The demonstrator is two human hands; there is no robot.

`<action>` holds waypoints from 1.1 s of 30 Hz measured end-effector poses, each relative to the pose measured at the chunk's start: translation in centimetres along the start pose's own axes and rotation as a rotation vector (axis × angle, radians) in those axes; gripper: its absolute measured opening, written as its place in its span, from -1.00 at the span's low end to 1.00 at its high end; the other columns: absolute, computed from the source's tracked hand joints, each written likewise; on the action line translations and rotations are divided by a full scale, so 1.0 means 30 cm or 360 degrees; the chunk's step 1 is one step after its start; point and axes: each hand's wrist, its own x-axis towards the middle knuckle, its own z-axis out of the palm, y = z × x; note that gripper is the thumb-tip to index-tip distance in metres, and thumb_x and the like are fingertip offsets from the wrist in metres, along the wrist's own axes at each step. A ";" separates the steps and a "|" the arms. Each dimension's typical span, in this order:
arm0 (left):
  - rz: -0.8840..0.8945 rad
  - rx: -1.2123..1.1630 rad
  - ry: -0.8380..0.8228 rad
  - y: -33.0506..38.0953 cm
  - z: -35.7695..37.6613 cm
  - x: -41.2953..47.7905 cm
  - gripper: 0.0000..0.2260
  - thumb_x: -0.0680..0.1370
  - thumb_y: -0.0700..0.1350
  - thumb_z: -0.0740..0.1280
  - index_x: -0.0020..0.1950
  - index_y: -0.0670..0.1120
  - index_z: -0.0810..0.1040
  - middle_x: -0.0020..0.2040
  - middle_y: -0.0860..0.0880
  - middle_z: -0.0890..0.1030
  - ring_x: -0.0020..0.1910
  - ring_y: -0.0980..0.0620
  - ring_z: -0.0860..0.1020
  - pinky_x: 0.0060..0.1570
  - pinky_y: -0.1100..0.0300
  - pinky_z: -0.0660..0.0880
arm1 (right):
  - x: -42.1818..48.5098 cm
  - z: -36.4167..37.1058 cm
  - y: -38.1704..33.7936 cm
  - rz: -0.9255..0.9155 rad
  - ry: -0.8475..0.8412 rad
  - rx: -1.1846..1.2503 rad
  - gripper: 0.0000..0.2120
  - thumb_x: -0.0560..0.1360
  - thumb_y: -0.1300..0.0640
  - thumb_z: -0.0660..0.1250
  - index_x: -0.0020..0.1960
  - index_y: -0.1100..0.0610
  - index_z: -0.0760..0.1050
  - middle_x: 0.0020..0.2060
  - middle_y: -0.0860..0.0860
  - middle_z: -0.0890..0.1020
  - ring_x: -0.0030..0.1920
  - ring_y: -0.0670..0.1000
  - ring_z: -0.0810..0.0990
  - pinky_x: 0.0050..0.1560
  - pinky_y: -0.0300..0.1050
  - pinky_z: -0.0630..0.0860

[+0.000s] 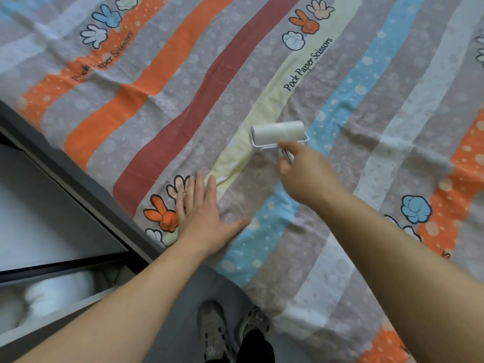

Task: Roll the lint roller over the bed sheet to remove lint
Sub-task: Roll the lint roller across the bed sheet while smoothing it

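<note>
Right hand (306, 171) gripping lint roller (277, 134) on bed sheet (183, 106) (striped), left hand (201, 210) flat

White lint roller (277, 134), bed sheet (183, 106) in wavy grey, orange, dark red, pale yellow and light blue stripes, pale dots, cartoon hand prints, black lettering, dark grey bed frame (78, 179)

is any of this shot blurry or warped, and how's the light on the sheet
Head view: soft even light on the bed sheet, no glare, only faint shadows under the hands. Lint roller, right hand and left hand are fairly sharp; the white shape at lower left is smeared. The wide lens bends the stripes and the dark bed edge.
</note>
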 end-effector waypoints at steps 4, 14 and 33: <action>-0.0009 -0.0030 -0.0041 -0.026 0.015 -0.017 0.21 0.24 0.67 0.10 0.63 0.04 -0.32 0.60 0.00 -0.43 0.54 0.04 -0.48 0.54 -0.06 -0.37 | 0.146 0.071 -0.077 -0.0137 -0.0179 -0.0050 -0.61 0.58 0.16 0.15 0.39 0.00 0.39 0.14 0.11 0.57 -0.03 0.18 0.56 -0.02 0.08 0.59; 0.0093 -0.0230 -0.0054 -0.081 -0.005 -0.034 -0.20 0.57 0.32 0.10 0.67 0.00 -0.12 0.64 0.07 -0.28 0.58 0.14 -0.36 0.56 0.01 -0.33 | -0.262 0.118 0.147 0.0026 -0.0369 -0.0185 -0.59 0.59 0.04 0.15 0.42 -0.12 0.38 0.28 0.03 0.56 0.22 0.14 0.53 0.11 0.02 0.52; 0.0138 -0.0573 0.0058 -0.137 -0.082 -0.105 -0.43 0.59 0.24 0.18 0.56 0.06 0.32 0.64 0.07 0.13 0.62 0.07 0.02 0.54 -0.02 -0.07 | -0.277 0.048 -0.006 -0.0022 -0.0302 0.0061 -0.64 0.59 0.00 0.17 0.37 -0.19 0.41 -0.22 -0.16 0.46 -0.43 -0.12 0.42 -0.46 -0.26 0.31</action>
